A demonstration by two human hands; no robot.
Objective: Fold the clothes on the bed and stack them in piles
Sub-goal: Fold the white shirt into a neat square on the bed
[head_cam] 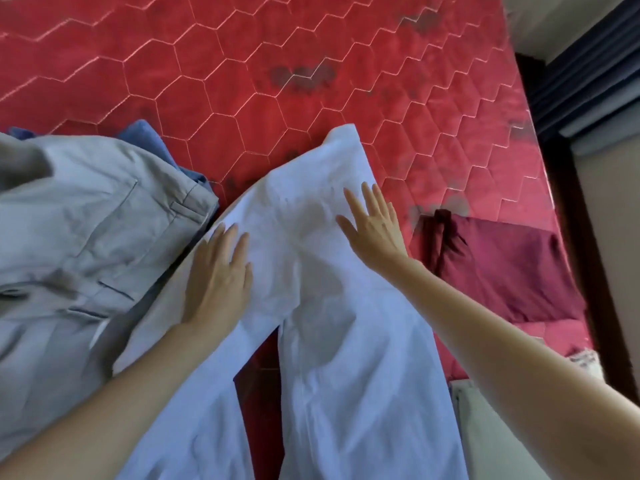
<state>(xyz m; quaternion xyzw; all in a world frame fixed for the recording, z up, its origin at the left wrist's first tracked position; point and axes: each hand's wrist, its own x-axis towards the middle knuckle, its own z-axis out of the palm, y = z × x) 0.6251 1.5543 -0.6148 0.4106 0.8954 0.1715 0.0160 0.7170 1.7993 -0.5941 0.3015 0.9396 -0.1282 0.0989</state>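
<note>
Trousers: pale blue-white trousers (311, 258) lie spread flat on the red quilted mattress (242, 81), waist end pointing away, the two legs parting toward the near edge with a wedge of red showing between them.
Left hand: left hand (218, 271) lies palm down on the left side of the trousers near the seat, fingers straight and a little apart — gripping nothing.
Right hand: right hand (375, 225) is flat on the right side of the waist area, fingers spread and extended, pressing on the cloth.
Grey trousers: grey trousers (86, 230) lie rumpled just to the left, their edge touching the pale pair.
Blue cloth: blue garment (145, 133) peeks out from under the grey one — what kind is hard to tell.
Maroon garment: maroon garment (502, 268) lies apparently folded on the mattress to the right, beside the right forearm.
</note>
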